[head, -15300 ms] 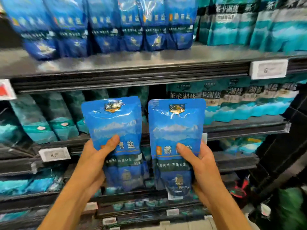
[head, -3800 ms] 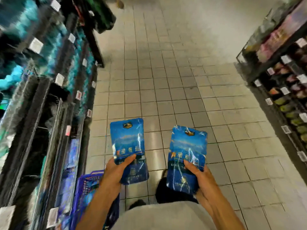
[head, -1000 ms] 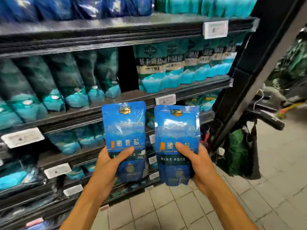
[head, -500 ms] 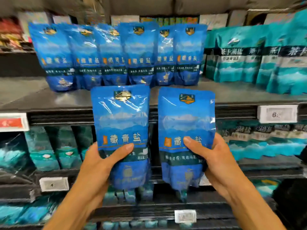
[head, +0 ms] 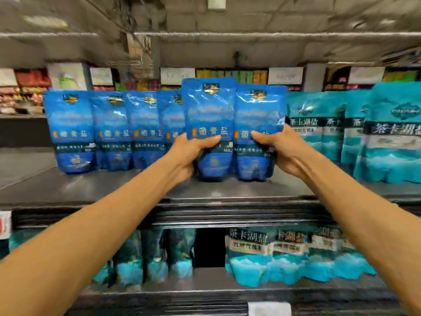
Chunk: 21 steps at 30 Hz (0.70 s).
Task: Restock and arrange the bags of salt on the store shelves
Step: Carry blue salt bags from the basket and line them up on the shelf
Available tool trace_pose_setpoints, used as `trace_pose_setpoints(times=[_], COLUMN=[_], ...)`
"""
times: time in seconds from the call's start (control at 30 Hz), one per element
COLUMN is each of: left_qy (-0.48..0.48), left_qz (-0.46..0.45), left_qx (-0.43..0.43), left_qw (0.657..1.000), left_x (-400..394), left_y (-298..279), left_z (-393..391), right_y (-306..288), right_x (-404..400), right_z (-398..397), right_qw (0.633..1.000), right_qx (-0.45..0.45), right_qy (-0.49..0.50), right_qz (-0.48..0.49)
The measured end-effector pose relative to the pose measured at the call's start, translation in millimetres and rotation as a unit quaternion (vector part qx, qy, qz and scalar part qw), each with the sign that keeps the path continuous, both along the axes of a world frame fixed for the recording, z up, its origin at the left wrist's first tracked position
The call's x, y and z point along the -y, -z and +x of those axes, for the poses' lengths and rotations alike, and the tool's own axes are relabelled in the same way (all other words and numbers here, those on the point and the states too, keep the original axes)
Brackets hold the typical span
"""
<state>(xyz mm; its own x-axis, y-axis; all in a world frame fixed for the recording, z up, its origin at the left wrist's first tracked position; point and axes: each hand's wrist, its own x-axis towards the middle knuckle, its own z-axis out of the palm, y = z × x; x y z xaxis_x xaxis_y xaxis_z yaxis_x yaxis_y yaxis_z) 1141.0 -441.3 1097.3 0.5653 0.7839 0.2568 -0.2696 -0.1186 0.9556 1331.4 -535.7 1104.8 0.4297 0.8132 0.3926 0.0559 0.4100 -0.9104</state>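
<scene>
Left hand [head: 189,149] and right hand [head: 275,144] each grip a salt bag [head: 208,115] mid-body above the shelf [head: 136,185]: floppy, slick, dense, so hold low.

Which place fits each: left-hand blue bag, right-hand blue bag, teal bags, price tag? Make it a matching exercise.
Things:
1. left-hand blue bag
2. right-hand blue bag
3. teal bags
4. price tag

Places:
A. upper shelf, far right
B. lower shelf edge
C. beside the teal row
D. in front of the blue row's right end

Pairs: 1-D, 2-C, 3-A, 4-B
</scene>
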Motion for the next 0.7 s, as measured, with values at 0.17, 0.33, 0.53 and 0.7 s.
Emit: trace_pose_setpoints(times=[0.17, 0.33, 0.53, 0.7], left_qy=[-0.008, -0.083, -0.215, -0.231], left_qz=[0.001, 0.219, 0.332, 0.381], left_qx=[-0.022, -0.212, -0.331, -0.423], left_qw=[1.000, 0.949, 0.857, 0.789], left_x=[-24, -33, -39, -40], left_y=[13, 17, 18, 10], left_z=[16, -5, -3, 4], right_y=[8, 11, 10, 6], right_x=[1, 16, 18, 4], right_z=[33, 41, 44, 47], right_qw=[0.997, 0.972, 0.961, 0.958], right_qx=[0.035, 0.179, 0.219, 0.220], right_qy=[-0.046, 0.012, 0.046, 0.069], right_qz=[-0.046, -0.149, -0.163, -0.171])
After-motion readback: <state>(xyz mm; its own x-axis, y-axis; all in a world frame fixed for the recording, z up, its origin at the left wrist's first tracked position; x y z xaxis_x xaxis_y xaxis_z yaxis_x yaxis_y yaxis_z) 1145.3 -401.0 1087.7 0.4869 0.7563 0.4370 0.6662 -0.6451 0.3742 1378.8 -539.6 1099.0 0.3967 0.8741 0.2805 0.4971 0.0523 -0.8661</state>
